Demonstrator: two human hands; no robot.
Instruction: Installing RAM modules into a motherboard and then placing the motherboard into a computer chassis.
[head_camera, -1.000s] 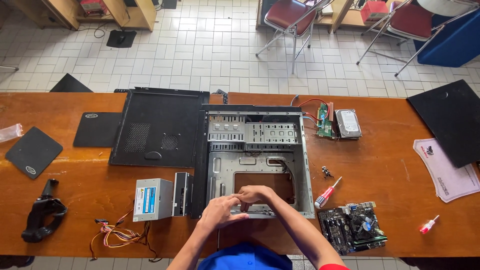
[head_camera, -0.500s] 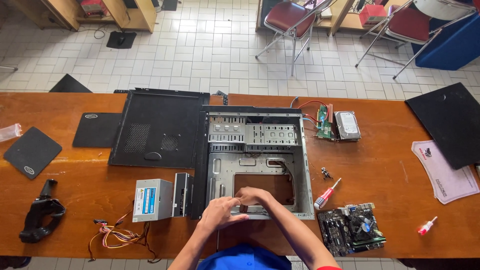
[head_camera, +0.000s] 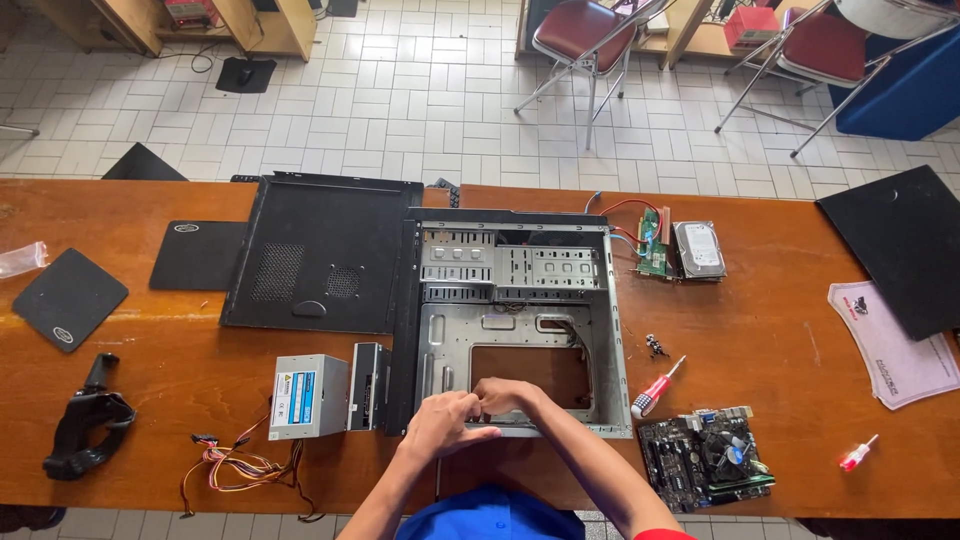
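Barely shifted since the earlier frames: left hand (head_camera: 446, 422) and right hand (head_camera: 503, 394) still bunched together at the near edge of the open computer case (head_camera: 515, 325), fingers curled round something too small to tell. Laid flat, presumably for reach into the bare interior; only drive cage above the grip. Left of it, power supply (head_camera: 308, 396); right, red screwdriver (head_camera: 656, 387) and motherboard (head_camera: 705, 456).
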